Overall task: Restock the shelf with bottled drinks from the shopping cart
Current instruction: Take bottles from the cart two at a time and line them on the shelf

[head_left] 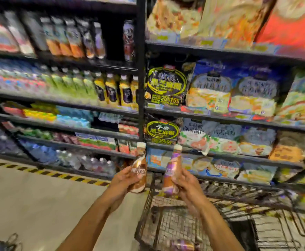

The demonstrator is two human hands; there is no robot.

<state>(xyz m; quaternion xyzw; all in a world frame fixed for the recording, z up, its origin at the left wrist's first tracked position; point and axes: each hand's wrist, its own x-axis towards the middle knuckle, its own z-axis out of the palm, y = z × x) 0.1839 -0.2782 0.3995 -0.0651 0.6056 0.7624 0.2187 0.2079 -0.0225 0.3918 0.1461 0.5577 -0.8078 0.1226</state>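
Here the left hand [125, 179] is wrapped around a brown coffee bottle [139, 173], and the right hand [183, 182] is clamped on a brown-and-purple bottle [171, 175]. Both bottles stand roughly upright with caps up, near each other but apart, held above the front edge of the shopping cart [220, 205]. Neither is on a shelf yet, so this pair is mid-transfer. At least one more bottle [182, 244] lies blurred in the cart's bottom, so stocking appears unfinished. Ahead and to the left, the drinks shelf [63, 101] carries rows of bottles; which gap suits these I cannot tell.
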